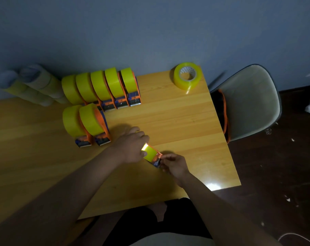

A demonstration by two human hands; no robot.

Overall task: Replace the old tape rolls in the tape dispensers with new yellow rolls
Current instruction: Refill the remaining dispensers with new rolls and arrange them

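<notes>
Gripping a tape dispenser point(153, 157) near the worktop's point(177, 118) front-right area, both hands work close together. Left hand point(131, 148) is curled over the dispenser's yellow roll point(148, 153) from the left, thumb pressed on the roll's face, other fingers wrapped over the top. Right hand point(173, 165) pinches the dispenser's blue/orange front end w/ thumb and fingertips, just beside the left hand. Most of the dispenser is hidden by the hands, so can't tell how the roll sits in it.

Back-left on the worktop: row of five loaded dispensers point(100, 87), each w/ a yellow roll, orange frame, blue front, standing side by side, touching or nearly so. Just in front of that row, a pair of loaded dispensers point(87, 124), also side by side. Far back-right corner: loose yellow roll point(188, 76) lying flat, core up, well apart from the rest. Far left by the wall point(150, 32): stacked tape rolls point(31, 84) lying on their sides, blurred.

Right of the worktop, a pale chair point(251, 103) w/ an orange strap point(225, 114) over its seat edge. Dark floor point(275, 174) w/ small bits of debris. Person's lap shows at the bottom edge.
</notes>
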